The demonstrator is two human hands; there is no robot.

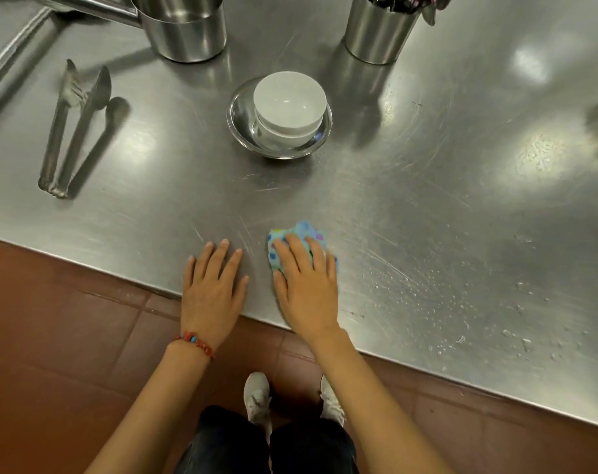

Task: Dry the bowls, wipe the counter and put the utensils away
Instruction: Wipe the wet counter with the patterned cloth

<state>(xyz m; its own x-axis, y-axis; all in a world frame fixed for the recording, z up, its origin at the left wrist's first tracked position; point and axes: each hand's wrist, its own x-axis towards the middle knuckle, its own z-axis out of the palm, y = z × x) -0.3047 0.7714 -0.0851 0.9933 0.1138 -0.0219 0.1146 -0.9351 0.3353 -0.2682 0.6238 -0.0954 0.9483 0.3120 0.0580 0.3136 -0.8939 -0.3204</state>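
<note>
My right hand (306, 280) presses flat on a blue spotted cloth (299, 232) near the front edge of the steel counter (427, 206). My left hand (214, 285) lies flat beside it, fingers apart, holding nothing. Beyond them, two white bowls (289, 104) sit stacked inside a shallow steel bowl (237, 114). A fork, a knife and a spoon (77, 131) lie side by side at the left. Water droplets (489, 309) cover the counter to the right of the cloth.
A large steel pot (185, 29) stands at the back left and a steel utensil holder (376, 32) with cutlery at the back right. The counter's front edge runs diagonally, with red floor tiles (51, 336) and my shoes below it.
</note>
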